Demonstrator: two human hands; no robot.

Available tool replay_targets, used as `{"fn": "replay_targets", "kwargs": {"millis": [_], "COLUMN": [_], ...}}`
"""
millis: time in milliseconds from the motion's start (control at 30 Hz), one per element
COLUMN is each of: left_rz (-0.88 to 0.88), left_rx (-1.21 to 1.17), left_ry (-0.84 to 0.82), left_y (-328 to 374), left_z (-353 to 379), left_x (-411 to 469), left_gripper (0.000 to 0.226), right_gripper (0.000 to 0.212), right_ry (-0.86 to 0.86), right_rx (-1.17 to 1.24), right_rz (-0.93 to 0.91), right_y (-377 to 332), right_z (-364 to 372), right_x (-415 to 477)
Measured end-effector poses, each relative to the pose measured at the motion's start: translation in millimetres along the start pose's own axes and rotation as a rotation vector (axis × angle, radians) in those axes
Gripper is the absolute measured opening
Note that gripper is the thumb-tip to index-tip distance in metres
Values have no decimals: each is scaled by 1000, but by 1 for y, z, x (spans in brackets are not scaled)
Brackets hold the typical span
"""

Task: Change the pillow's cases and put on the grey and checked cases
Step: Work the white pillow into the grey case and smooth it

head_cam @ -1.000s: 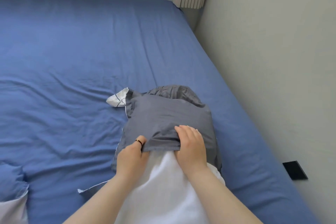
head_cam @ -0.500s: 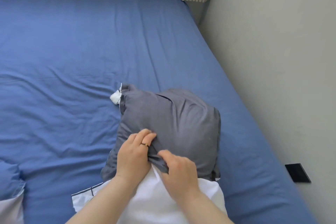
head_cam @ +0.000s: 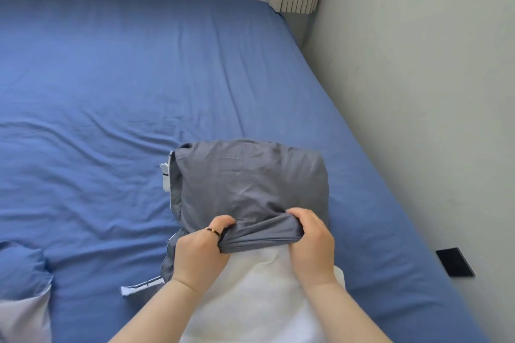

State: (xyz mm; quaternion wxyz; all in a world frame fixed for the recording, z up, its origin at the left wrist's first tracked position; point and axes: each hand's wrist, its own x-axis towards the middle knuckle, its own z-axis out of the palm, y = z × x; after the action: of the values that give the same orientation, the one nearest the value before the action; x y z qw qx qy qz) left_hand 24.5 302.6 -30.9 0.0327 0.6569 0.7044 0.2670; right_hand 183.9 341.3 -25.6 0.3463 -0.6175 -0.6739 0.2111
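Grey soft-fabric pillowcase (head_cam: 250,181), bunched at its open hem, is held in a clenched grip by both of us-side fists. Our left hand (head_cam: 199,253), a thin ring on one finger, and our right hand (head_cam: 312,242) each grasp a gathered fold. The case covers the far end of a plump white pillow (head_cam: 259,303), which lies on the bed's blue sheet (head_cam: 139,78) near the wall-side edge. We judge the cloth light, limp and easily stretched, the pillow squashy; the hem, taken at both sides, looks the best purchase. White cloth with dark lines (head_cam: 165,178) peeks out at the case's left edge. We can read no brand, label or writing anywhere.
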Motion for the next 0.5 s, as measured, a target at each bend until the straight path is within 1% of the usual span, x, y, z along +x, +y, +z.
{"fn": "replay_targets", "kwargs": {"millis": [33, 67, 133, 167, 233, 267, 300, 333, 367, 400, 433, 500], "left_rz": [-104, -215, -297, -305, -155, -43, 78, 208, 337, 438, 510, 554], "left_rx": [113, 182, 255, 251, 157, 120, 60, -4, -53, -88, -92, 25], "left_ry": [-167, -318, -408, -438, -290, -114, 39, 108, 141, 108, 26, -107], "left_y": [-3, -6, -14, -11, -13, -14, -12, -7, -2, 4, 8, 17], "left_z": [0, 3, 9, 6, 7, 10, 11, 11, 13, 14, 17, 22], "left_x": [-2, -4, -11, -9, -9, -8, -7, -7, -7, -10, -13, -20], "left_gripper": [38, 43, 43, 43, 49, 49, 39, 23, 9, 15, 21, 23], "right_gripper": [33, 35, 33, 31, 33, 35, 37, 38, 39, 39, 40, 40], "right_ry": [-46, -128, -332, -393, -413, -416, -424, -432, -436, -436, -431, -412], "right_rx": [59, 62, 5, -34, -30, -8, 8, 15, 17, 19, 25, 53], "right_rz": [32, 38, 37, 46, 91, 96, 91, 78, 67, 66, 74, 107], "right_y": [-1, -1, 1, 3, 7, 6, 4, 3, 3, 3, 4, 7], "right_z": [3, 5, 8, 9, 10, 10, 10, 11, 13, 14, 15, 13], "right_x": [-7, -15, -24, -22, -9, -1, 5, 11, 15, 17, 19, 23]}}
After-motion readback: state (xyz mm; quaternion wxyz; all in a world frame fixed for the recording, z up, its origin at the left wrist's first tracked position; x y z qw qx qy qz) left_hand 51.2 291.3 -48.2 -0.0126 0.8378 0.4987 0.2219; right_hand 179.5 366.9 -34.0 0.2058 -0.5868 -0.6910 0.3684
